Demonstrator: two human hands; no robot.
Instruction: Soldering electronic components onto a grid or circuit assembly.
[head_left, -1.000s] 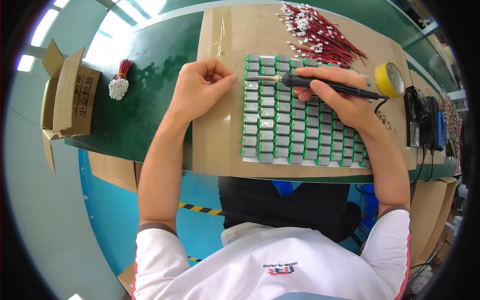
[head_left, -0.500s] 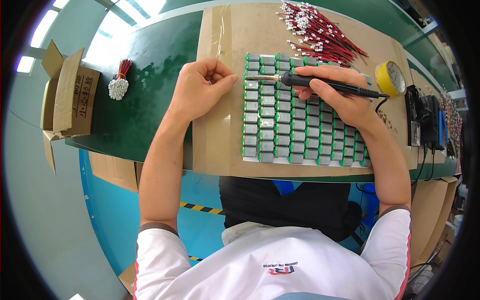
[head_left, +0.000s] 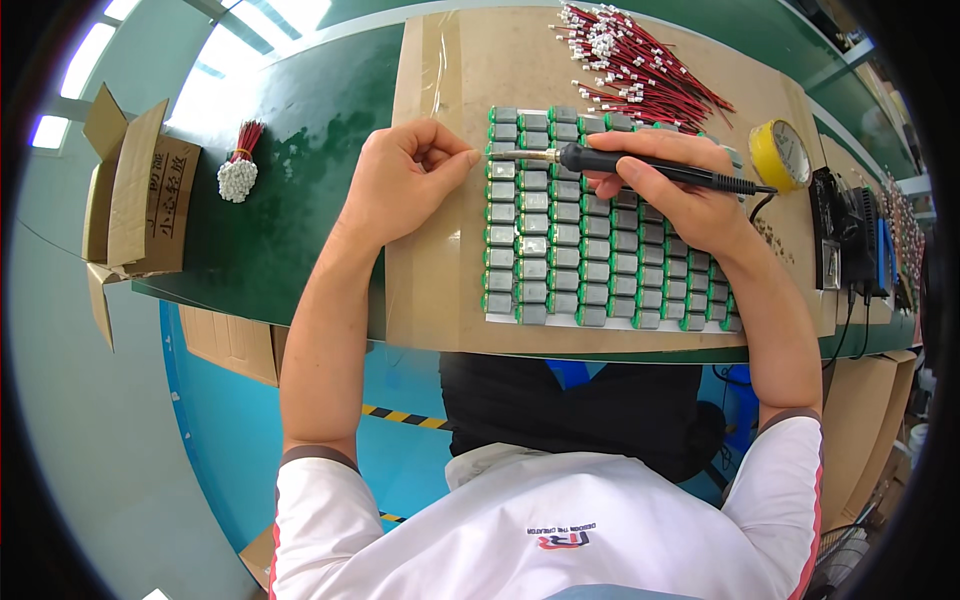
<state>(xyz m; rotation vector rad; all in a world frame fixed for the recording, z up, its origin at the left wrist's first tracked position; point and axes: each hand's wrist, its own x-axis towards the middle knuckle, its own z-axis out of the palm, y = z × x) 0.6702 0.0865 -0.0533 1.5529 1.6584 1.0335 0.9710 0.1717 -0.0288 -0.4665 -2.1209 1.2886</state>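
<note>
Iron: my right hand [head_left: 680, 195] clenches the soldering iron [head_left: 640, 165], tip at the battery grid's [head_left: 600, 240] far-left corner.
Left hand [head_left: 410, 175]: pinched there, contents hidden.
Progress: seemingly early; nearer rows untouched.

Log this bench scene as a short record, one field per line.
Left hand: fingertips pinched at the left edge of the component grid, at the iron's tip
Right hand: fingers wrapped around a black soldering iron, tip pointing left
Work: grid of small grey and green components on a cardboard sheet
Behind: pile of red wires, yellow tape roll
Far left: open cardboard box, bundled red wires
</note>
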